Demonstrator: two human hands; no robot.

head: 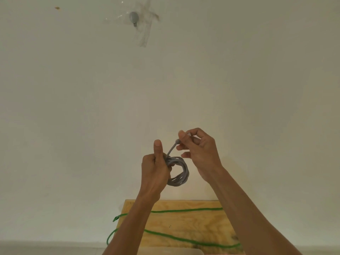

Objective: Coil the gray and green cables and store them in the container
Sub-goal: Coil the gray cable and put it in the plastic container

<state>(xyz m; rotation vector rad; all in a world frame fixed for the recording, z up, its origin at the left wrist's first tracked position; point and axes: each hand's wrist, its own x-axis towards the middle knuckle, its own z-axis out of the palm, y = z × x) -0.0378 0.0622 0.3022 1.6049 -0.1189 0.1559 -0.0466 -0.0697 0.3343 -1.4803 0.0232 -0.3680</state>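
Observation:
The gray cable [181,173] is wound into a small coil, held up in front of the pale wall. My left hand [156,172] grips the coil's left side, thumb pointing up. My right hand [198,150] pinches the cable's free end with its plug, just above and right of the coil. The green cable [184,210] lies uncoiled across the wooden board [193,225] below, with loops hanging off the board's left edge. No container can be clearly made out.
A pale wall fills most of the view, with a gray object taped to it [134,17] high up. A light-coloured surface edge [174,252] shows at the bottom centre, below the board.

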